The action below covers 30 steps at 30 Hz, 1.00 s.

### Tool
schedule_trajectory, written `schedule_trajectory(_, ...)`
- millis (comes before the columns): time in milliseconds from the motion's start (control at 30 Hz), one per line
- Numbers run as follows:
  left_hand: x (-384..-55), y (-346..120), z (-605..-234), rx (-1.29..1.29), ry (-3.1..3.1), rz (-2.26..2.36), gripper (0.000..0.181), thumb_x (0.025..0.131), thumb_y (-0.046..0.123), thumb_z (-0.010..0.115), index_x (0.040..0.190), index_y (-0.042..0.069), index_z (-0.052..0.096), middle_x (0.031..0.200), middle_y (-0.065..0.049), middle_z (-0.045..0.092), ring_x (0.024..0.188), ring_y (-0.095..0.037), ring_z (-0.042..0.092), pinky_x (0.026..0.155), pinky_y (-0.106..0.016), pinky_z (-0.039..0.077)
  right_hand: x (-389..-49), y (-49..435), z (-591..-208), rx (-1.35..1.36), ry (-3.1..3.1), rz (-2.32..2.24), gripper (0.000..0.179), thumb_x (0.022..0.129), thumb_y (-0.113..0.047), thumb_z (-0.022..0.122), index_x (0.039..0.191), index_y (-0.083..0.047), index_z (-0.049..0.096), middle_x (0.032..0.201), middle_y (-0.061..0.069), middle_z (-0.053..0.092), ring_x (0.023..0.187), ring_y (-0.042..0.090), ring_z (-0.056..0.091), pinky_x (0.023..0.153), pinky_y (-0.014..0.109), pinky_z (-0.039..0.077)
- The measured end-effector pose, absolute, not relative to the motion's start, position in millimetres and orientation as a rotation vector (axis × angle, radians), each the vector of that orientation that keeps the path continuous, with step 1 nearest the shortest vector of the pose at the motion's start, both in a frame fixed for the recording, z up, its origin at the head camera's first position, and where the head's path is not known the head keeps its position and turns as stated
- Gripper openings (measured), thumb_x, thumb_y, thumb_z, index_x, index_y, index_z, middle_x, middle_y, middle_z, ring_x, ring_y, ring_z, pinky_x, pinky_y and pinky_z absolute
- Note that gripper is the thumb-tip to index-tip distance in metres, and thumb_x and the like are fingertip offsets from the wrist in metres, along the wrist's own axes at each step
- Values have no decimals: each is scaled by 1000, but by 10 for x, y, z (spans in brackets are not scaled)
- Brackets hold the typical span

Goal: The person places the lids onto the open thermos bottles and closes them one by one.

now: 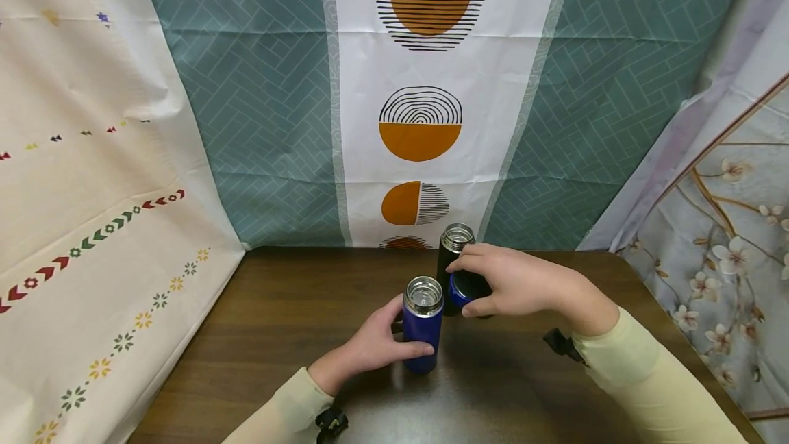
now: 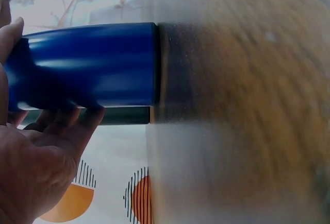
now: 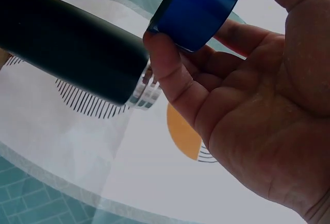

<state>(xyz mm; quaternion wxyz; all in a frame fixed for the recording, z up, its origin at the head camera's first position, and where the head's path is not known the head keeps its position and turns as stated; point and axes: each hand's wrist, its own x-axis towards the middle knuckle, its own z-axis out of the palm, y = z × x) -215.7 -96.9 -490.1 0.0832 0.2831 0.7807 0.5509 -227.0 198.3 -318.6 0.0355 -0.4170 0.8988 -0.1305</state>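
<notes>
A blue thermos bottle [image 1: 422,338], uncapped with its steel mouth showing, stands upright on the table. My left hand [image 1: 377,342] grips its body, thumb across the near side; the left wrist view shows fingers along the blue wall [image 2: 98,64]. Between the thumb and fingers of my right hand [image 1: 524,283] is a blue lid [image 1: 459,293], held apart from the bottle. In the right wrist view the lid [image 3: 203,13] is tilted. Just behind stands a second, dark thermos bottle [image 1: 445,262], also uncapped, its steel neck [image 3: 145,91] bare and partly covered by my right fingers.
The brown wooden table [image 1: 296,307] runs back to a hanging cloth [image 1: 265,122] with green panels and orange circles. A cream cloth [image 1: 111,225] borders the left side, a floral cloth [image 1: 721,279] the right. Something dark under my right hand is mostly hidden.
</notes>
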Motion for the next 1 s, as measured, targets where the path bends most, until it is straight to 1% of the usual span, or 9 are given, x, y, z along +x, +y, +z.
schedule_trajectory(200, -2177, -967, -4908, 856, 2333, 1638, 77, 93, 35, 93, 158, 27, 53, 149, 3, 66, 135, -26, 66, 110, -59, 56, -2283, 1964, -3088, -1267, 2752, -390, 59, 96, -38, 90, 146, -15, 69, 136, -3, 64, 117, 17, 61, 102, 43, 57)
schedule_trajectory(267, -2180, -971, -4907, 858, 2340, 1632, 76, 93, 35, 93, 158, 26, 53, 149, 3, 66, 135, -26, 66, 110, -59, 55, -2288, 1956, -3058, -1277, 2744, -388, 59, 96, -37, 90, 146, -14, 69, 136, -3, 64, 118, 17, 61, 103, 43, 57)
schedule_trajectory(433, -2177, -970, -4906, 864, 2352, 1623, 77, 93, 35, 93, 158, 26, 53, 150, 2, 66, 136, -26, 65, 111, -61, 53, -2298, 1941, -2992, -1346, 2722, -372, 59, 95, -37, 92, 145, -16, 69, 134, -9, 62, 116, 13, 60, 103, 42, 56)
schedule_trajectory(700, -2154, -966, -4904, 833, 2347, 1625, 76, 93, 36, 93, 158, 26, 54, 149, 3, 67, 135, -27, 66, 111, -60, 54, -2293, 1895, -2905, -1419, 2677, -374, 59, 95, -40, 91, 145, -17, 69, 136, -9, 62, 119, 12, 59, 105, 43, 56)
schedule_trajectory(1000, -2156, -965, -4896, 828, 2355, 1617, 77, 93, 40, 93, 158, 28, 53, 148, 6, 67, 135, -25, 66, 111, -58, 54, -2291, 1877, -2868, -1391, 2672, -380, 60, 96, -40, 90, 147, -17, 69, 135, -9, 62, 115, 12, 59, 100, 41, 57)
